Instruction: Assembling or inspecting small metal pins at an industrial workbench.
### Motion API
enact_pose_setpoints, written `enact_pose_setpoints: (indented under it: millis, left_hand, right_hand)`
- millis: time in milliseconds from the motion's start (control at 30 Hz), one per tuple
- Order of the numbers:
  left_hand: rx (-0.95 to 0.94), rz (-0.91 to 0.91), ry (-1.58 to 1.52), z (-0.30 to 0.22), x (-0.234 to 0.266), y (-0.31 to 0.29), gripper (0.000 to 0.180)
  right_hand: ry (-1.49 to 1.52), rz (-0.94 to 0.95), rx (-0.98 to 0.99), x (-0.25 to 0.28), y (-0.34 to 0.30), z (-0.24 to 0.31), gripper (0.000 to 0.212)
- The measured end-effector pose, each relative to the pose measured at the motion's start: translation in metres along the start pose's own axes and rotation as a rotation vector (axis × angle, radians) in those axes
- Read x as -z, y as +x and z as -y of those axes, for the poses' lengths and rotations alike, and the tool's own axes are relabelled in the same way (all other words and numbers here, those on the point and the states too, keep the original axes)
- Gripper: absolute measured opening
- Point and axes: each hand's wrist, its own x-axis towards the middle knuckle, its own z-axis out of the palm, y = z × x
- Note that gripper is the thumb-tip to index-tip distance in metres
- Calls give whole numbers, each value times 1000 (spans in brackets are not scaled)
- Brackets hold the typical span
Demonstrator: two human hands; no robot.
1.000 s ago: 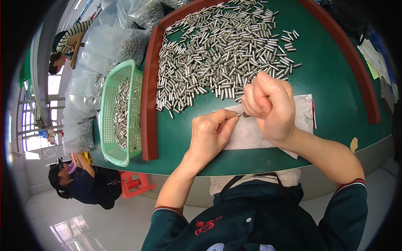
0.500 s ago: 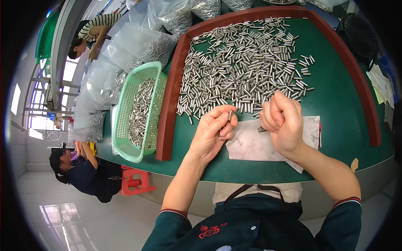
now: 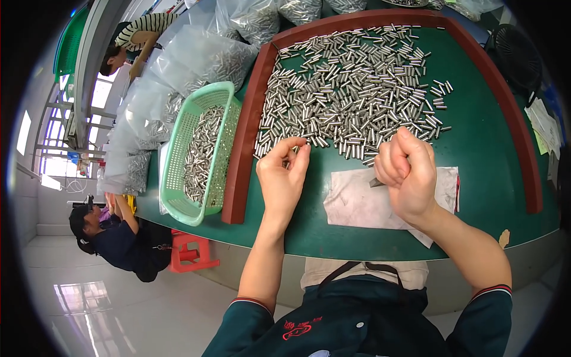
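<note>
Many short metal pins [image 3: 351,89] lie spread in a loose layer on the green table. At the near left edge of the pins, my left hand [image 3: 282,178] is raised with thumb and forefinger pinched together. A small shiny pin end [image 3: 308,144] shows at the fingertips; the other fingers are curled and partly hidden. To the right, my right hand [image 3: 409,172] is closed in a fist above a stained white cloth [image 3: 363,205]. A dark grey end [image 3: 375,182] pokes out beneath its fingers; the rest of that piece is hidden.
A red-brown wooden frame [image 3: 242,143] borders the pins. Left of it stands a light green basket [image 3: 172,172] holding more pins. Clear plastic bags of metal parts [image 3: 208,59] line the far left. A black fan [image 3: 516,56] stands right. Two people [image 3: 119,244] work at left.
My left hand has moved left and away from my right, turning so its pinched fingertips point up toward the pins. My right hand stays closed in nearly the same place.
</note>
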Motion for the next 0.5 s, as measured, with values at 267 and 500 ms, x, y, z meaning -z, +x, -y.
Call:
enact_pose_setpoints:
  millis: [267,500]
  left_hand:
    - [-85,18,347,6,-3,9,12]
    - [-133,64,374,6,0,8,11]
  right_hand:
    - [4,-11,-17,0,0,1,43]
    - [26,-19,-30,-1,1,1,42]
